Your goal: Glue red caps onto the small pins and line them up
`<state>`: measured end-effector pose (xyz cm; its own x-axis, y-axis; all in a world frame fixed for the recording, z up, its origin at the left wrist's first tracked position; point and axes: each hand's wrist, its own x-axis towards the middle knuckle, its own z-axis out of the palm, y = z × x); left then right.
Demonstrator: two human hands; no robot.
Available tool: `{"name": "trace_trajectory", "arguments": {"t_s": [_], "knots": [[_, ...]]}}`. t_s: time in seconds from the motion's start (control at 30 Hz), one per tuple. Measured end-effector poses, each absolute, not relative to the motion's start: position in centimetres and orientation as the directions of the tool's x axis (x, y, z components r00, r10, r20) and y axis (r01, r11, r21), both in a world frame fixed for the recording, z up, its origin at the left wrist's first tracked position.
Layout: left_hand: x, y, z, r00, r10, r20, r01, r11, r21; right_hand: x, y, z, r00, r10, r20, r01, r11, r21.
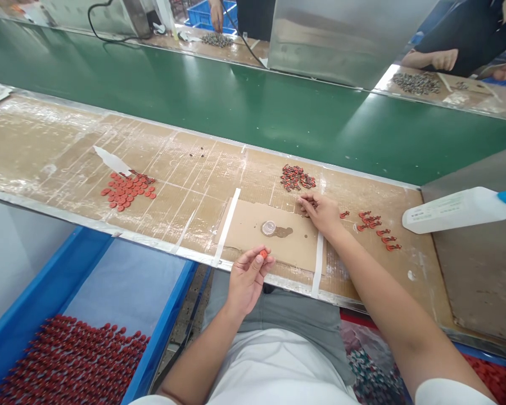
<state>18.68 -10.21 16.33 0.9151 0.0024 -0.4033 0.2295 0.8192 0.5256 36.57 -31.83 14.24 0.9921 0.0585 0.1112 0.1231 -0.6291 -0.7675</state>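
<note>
Bench (185, 174) below, left grip (247, 278) pinches a red disc (263, 253) between fingertips (257, 262); right grip (324, 211) unclear.

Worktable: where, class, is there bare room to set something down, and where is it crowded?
Bare: the worktable left of the white slip, and between the red disc pile and the cardboard sheet. Crowded: around the right hand, by the red-black pile and scattered red pieces.

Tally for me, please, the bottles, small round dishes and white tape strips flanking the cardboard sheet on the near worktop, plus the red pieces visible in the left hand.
White bottle: 1
Small round dish: 1
White tape strips: 2
Red piece in the left hand: 1
Total: 5
</note>
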Motion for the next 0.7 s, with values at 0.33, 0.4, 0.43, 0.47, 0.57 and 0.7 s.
{"name": "trace_trajectory", "arguments": {"t_s": [0.33, 0.4, 0.43, 0.47, 0.57, 0.7], "knots": [[18.5, -10.2, 16.4, 0.917, 0.002, -0.400, 0.225, 0.824, 0.520, 35.9, -32.5, 15.0, 0.997, 0.037, 0.070, 0.078, -0.594, -0.801], [18.5, -10.1, 16.4, 0.917, 0.004, -0.399, 0.223, 0.824, 0.521, 35.3, -32.4, 15.0, 0.991, 0.020, 0.132, 0.112, -0.655, -0.747], [18.5, -10.0, 16.3, 0.917, 0.005, -0.398, 0.221, 0.824, 0.521, 35.1, -32.3, 15.0, 0.989, 0.014, 0.147, 0.118, -0.671, -0.732], [18.5, -10.0, 16.3, 0.918, 0.007, -0.397, 0.219, 0.825, 0.521, 35.0, -32.3, 15.0, 0.988, 0.007, 0.157, 0.120, -0.684, -0.720], [18.4, -9.8, 16.2, 0.923, 0.004, -0.384, 0.215, 0.822, 0.527, 34.4, -31.9, 15.1, 0.981, -0.008, 0.193, 0.132, -0.701, -0.700], [18.4, -9.7, 16.1, 0.932, 0.006, -0.363, 0.203, 0.821, 0.534, 32.7, -30.3, 15.9, 0.975, -0.064, 0.214, 0.143, -0.557, -0.818]]}}
